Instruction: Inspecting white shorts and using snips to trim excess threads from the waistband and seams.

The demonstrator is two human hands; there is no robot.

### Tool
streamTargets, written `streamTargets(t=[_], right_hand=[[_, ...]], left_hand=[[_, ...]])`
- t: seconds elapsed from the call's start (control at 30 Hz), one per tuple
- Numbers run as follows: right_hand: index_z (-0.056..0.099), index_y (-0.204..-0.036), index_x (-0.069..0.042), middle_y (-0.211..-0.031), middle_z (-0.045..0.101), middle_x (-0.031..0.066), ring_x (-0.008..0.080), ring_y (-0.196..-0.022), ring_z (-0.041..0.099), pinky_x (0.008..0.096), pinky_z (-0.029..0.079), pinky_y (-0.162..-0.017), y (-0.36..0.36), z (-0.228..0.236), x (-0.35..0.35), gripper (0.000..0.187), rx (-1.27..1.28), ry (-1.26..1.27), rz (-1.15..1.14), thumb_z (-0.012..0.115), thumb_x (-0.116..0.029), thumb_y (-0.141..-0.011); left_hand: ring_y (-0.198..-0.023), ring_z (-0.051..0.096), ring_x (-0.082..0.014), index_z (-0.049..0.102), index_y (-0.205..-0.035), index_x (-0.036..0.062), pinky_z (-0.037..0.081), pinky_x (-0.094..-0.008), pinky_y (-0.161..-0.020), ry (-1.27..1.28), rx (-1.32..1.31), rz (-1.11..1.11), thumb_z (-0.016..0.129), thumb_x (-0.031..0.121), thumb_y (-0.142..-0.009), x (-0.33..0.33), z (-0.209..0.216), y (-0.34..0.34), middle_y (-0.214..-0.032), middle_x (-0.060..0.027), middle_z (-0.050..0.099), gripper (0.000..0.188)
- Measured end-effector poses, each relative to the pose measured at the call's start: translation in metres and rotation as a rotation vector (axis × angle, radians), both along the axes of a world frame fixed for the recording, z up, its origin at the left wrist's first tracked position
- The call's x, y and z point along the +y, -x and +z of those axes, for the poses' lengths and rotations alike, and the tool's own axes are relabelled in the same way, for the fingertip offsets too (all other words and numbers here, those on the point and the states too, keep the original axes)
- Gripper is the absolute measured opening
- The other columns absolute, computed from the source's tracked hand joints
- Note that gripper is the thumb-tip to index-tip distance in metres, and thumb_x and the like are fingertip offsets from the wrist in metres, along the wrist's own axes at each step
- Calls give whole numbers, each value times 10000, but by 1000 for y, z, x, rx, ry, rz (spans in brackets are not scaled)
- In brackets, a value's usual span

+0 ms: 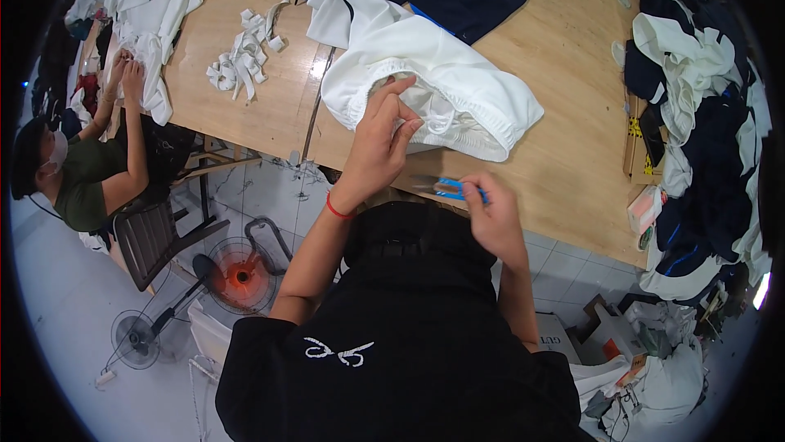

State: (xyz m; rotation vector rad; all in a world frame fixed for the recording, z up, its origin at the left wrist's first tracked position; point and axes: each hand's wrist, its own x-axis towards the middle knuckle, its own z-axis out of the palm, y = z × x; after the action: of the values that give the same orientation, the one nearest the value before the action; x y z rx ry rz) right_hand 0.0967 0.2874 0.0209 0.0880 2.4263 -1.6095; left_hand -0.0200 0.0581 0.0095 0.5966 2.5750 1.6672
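White garment (pixel 433 49), on bench (pixel 585 107); left grip (pixel 380 133) at its opening, closure unclear; right grip (pixel 495 217) clamped on blue snips (pixel 449 188)

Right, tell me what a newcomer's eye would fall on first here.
Probably the bright white garment on the wooden table, with the left fingers at its gathered opening. Next, the small blue snips in the right fingers, near the table's front edge. Then the fan with the orange centre, lower left.

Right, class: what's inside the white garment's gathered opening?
White inner fabric shows inside the garment. The left hand covers part of the opening, and folds hide whatever lies deeper.
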Motion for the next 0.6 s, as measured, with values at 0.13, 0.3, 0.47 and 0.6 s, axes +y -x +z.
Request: streamTargets(t=[0.13, 0.3, 0.47, 0.6], right_hand=[[699, -1197, -7, -949, 716, 55, 178, -832, 704, 342, 577, -753, -2, -13, 48, 150, -281, 376, -352, 596, -61, -1101], [612, -1328, -8, -972, 715, 79, 166, -839, 700, 376, 621, -805, 14, 13, 60, 244, -91, 671, -522, 584, -11, -1086], [554, -1338, -22, -1007, 739, 108, 184, -867, 713, 361, 592, -797, 30, -6, 22, 268, -97, 647, -378, 595, -7, -1074], [554, -1303, -5, -973, 743, 171, 261, -867, 735, 391, 551, -751, 40, 11, -20, 276, -54, 23, -258, 653, -72, -1054]], left_hand=[[-1163, 687, -329, 594, -1014, 5, 506, -382, -998, -60, -180, 73, 653, -32, -1015, 6, 0, -7, -1236, -200, 719, 69], [-1005, 690, -361, 618, -1025, 18, 526, -413, -849, 131, 30, -21, 658, -43, -1000, 13, -19, -29, -1007, -126, 743, 78], [-971, 666, -376, 585, -1018, 3, 504, -438, -877, 17, -32, 20, 646, -62, -977, 17, -15, -27, -1067, -138, 703, 98], [-998, 680, -362, 579, -1026, -20, 535, -431, -866, -54, -18, 82, 663, -93, -955, 18, -17, -18, -1179, -172, 679, 132]])
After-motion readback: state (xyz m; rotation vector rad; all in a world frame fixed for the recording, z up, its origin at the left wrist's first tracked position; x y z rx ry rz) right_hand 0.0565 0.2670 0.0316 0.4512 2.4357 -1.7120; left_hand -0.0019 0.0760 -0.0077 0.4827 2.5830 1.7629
